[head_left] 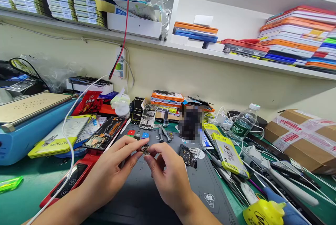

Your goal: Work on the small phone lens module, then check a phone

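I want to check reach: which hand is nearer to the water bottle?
The right hand is nearer; the water bottle stands up and to its right. The left hand is farther left.

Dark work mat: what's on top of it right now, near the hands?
On the dark work mat lie a small black component, tweezers-like tools and coloured tags. Left hand and right hand pinch a small part above it; the mat beneath them is hidden.

Bright even light, sharp, edges bowed outward
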A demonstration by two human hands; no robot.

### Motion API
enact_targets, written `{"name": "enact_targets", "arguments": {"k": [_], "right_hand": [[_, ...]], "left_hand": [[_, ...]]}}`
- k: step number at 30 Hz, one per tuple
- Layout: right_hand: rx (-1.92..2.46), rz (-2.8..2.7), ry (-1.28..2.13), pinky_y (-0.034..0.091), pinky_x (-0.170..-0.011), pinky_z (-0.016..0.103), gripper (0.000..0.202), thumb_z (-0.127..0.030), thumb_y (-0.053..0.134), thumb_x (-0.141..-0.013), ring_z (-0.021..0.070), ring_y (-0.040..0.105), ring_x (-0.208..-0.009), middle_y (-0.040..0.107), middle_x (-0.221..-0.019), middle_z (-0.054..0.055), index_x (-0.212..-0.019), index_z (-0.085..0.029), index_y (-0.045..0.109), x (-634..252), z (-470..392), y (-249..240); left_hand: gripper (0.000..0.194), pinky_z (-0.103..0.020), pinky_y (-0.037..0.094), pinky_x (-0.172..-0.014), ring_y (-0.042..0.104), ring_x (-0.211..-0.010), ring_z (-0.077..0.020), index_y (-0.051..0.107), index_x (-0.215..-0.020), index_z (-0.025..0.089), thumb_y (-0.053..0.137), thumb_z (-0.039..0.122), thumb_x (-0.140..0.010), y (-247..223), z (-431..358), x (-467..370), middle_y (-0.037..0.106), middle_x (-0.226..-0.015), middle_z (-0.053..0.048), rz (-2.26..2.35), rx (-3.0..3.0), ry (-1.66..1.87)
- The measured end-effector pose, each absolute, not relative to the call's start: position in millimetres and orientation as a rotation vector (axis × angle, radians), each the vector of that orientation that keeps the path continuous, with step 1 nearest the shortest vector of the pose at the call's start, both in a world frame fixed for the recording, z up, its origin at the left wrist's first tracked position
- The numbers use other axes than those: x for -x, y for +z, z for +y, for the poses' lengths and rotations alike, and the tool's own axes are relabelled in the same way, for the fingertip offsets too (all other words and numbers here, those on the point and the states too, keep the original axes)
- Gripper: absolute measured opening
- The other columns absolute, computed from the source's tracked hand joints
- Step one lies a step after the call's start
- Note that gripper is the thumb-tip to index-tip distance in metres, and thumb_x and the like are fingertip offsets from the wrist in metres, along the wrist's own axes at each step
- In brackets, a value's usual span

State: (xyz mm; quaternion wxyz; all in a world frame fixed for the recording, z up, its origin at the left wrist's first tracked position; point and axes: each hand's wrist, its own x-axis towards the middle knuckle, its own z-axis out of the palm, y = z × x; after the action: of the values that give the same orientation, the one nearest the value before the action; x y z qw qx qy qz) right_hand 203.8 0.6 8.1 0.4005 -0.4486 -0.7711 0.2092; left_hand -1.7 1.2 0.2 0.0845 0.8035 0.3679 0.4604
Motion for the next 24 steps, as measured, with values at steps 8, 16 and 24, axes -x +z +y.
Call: {"name": "enact_targets", "arguments": {"k": [8,16,24], "right_hand": [[1.128,-1.951,0.523,0.033,-0.068,-0.010,0.045,-0.046,0.049,-0.109,-0.0168,0.049,-0.081,0.060,-0.100,0.002,-0.111,-0.009,0.073,-203.4,0.7,7.2],[1.143,-1.948,0.535,0.033,-0.067,-0.011,0.043,-0.046,0.049,-0.109,-0.0179,0.050,-0.081,0.060,-0.099,0.000,-0.112,-0.011,0.073,-204.4,0.1,7.9],[1.134,-1.955,0.528,0.032,-0.068,-0.009,0.047,-0.047,0.047,-0.109,-0.0164,0.048,-0.078,0.060,-0.099,0.002,-0.110,-0.008,0.073,-205.0,-0.4,7.7]], "left_hand": [[0.044,0.015,0.038,-0.112,0.050,-0.121,0.0150,0.061,-0.151,0.021,0.051,0.008,-0.110,2.1,1.2,1.0,0.053,-0.126,0.002,1.091,-2.401,1.381],[0.046,0.015,0.037,-0.112,0.049,-0.121,0.0156,0.058,-0.151,0.025,0.052,0.007,-0.109,2.0,1.1,1.2,0.052,-0.127,0.003,1.091,-2.398,1.386],[0.042,0.016,0.039,-0.104,0.050,-0.119,0.0150,0.060,-0.149,0.020,0.052,0.009,-0.110,4.7,-0.4,0.2,0.053,-0.127,0.001,1.116,-2.388,1.390]]}}
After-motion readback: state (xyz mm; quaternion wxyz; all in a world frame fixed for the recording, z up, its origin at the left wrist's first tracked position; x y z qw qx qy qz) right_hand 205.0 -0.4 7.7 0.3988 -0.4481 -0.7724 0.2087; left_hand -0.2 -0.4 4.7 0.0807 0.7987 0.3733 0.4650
